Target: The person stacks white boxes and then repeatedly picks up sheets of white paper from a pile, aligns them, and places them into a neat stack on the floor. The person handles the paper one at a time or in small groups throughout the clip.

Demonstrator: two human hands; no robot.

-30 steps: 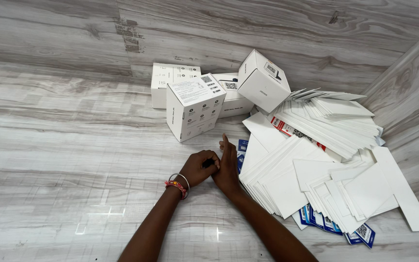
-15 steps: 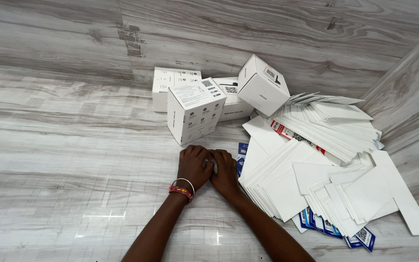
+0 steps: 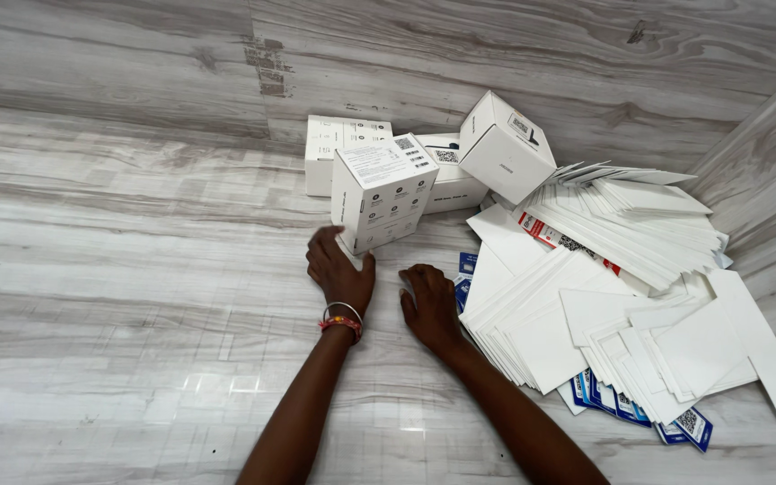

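My left hand point(image 3: 339, 268), with bracelets at the wrist, reaches to the lower front corner of a white printed box point(image 3: 383, 190) standing on the floor; fingers and thumb close around that corner. My right hand point(image 3: 427, 301) rests palm down on the grey floor just right of it, fingers loosely apart and holding nothing, beside the edge of a spread pile of white flat cards point(image 3: 568, 314).
Three more white boxes point(image 3: 505, 145) stand behind, near the wall. A second fanned stack of white cards point(image 3: 630, 224) lies at the right by the corner wall. Blue-printed cards point(image 3: 617, 406) stick out under the pile. Grey wood-pattern floor point(image 3: 119, 269) stretches to the left.
My hands were pressed together on something small in front of the box. They have separated: the left moved up to the box's corner, the right settled flat on the floor.
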